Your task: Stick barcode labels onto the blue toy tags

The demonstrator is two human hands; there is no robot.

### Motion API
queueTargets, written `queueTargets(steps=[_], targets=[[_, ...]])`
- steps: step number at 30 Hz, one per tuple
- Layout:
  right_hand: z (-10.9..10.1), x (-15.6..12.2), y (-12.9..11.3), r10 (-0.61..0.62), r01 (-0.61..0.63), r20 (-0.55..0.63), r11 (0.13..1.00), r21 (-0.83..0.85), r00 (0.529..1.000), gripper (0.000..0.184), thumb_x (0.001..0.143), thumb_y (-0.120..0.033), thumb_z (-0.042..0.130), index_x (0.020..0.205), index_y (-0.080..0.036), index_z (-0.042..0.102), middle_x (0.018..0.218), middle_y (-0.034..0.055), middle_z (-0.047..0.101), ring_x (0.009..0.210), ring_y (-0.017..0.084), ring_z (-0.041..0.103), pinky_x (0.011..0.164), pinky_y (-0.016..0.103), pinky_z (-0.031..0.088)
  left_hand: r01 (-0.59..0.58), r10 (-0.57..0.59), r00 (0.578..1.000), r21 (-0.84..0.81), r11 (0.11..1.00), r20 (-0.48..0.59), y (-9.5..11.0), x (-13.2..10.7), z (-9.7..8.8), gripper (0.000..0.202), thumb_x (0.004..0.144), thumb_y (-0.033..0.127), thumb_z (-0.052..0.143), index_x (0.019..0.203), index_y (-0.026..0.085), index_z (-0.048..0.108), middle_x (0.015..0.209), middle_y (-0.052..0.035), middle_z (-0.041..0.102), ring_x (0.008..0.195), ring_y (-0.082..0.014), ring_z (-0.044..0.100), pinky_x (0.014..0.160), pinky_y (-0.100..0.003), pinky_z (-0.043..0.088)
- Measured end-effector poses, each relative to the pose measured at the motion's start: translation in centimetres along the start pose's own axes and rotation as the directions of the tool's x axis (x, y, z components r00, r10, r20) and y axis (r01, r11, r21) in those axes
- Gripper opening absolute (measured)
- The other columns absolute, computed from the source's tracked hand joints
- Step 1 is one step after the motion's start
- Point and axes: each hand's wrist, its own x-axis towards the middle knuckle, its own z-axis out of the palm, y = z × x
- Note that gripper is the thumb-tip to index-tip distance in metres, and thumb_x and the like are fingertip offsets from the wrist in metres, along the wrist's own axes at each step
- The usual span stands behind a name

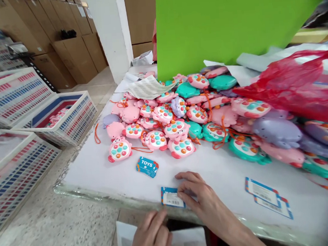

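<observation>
My right hand (pixel 200 198) lies on the white table (pixel 100 173) near its front edge, fingers curled onto a white card with a blue border (pixel 171 197). Below the table edge, my left hand (pixel 152 237) rests with fingers together on white printed sheets (pixel 187 244). A small blue "TOYS" card (pixel 147 166) lies just beyond. Behind it spreads a heap of pink, teal and purple animal-shaped toy phones (pixel 178 125) with coloured buttons and orange cords.
Two more blue-bordered cards (pixel 268 197) lie at the front right. A red plastic bag (pixel 294 86) covers toys at the right. A green panel (pixel 218 24) stands behind. White slotted crates (pixel 64 115) sit on the floor at left, cardboard boxes beyond.
</observation>
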Motion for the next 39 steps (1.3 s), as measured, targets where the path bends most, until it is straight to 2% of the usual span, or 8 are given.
queueTargets(steps=[6,13,21,35,39], targets=[[0.10,0.09,0.31,-0.028,0.027,-0.023,0.999,-0.030,0.999,0.018,0.082,-0.017,0.050,0.068,-0.020,0.061,0.103,0.0086,0.060,0.104,0.025,0.050,0.085,0.040,0.045,0.014,-0.013,0.996,-0.012,1.000,0.083,-0.21,-0.30,-0.27,0.030,0.091,0.010,0.034,0.074,0.015,0.058,0.098,-0.0108,0.068,0.087,-0.0203,0.061,0.077,-0.030,0.053],[0.10,0.02,0.08,0.004,-0.004,0.003,1.000,-0.030,1.000,0.019,0.083,-0.015,0.048,0.068,-0.019,0.060,0.107,0.0102,0.058,0.105,0.026,0.049,0.083,0.041,0.045,0.040,-0.036,0.995,-0.047,0.998,0.089,-0.10,0.12,-0.33,0.030,0.089,0.008,0.034,0.073,0.014,0.058,0.103,-0.0126,0.067,0.085,-0.0209,0.059,0.073,-0.031,0.054],[0.14,0.08,0.27,-0.001,0.001,-0.014,1.000,-0.018,1.000,0.018,0.081,-0.013,0.051,0.069,-0.020,0.063,0.105,0.0083,0.060,0.105,0.025,0.049,0.081,0.039,0.046,0.053,-0.046,0.991,-0.053,0.997,0.127,-0.11,0.11,-0.55,0.030,0.090,0.009,0.034,0.077,0.015,0.060,0.106,-0.0118,0.067,0.087,-0.0207,0.060,0.074,-0.031,0.054],[0.03,0.06,0.18,-0.017,0.016,-0.013,1.000,-0.026,1.000,0.019,0.082,-0.012,0.050,0.069,-0.020,0.062,0.107,0.0088,0.060,0.104,0.025,0.050,0.082,0.038,0.046,0.050,-0.040,0.988,-0.064,0.997,0.147,-0.14,0.23,-0.38,0.029,0.088,0.006,0.034,0.074,0.015,0.058,0.108,-0.0140,0.065,0.086,-0.0223,0.058,0.072,-0.034,0.053],[0.18,-0.01,0.31,-0.034,0.033,-0.025,0.999,-0.039,0.999,0.019,0.082,-0.012,0.051,0.069,-0.019,0.063,0.106,0.0092,0.060,0.105,0.025,0.050,0.084,0.039,0.045,0.019,-0.009,0.986,-0.060,0.998,0.165,-0.11,0.39,-0.34,0.028,0.088,0.005,0.034,0.082,0.012,0.060,0.110,-0.0155,0.064,0.086,-0.0227,0.059,0.073,-0.034,0.053]])
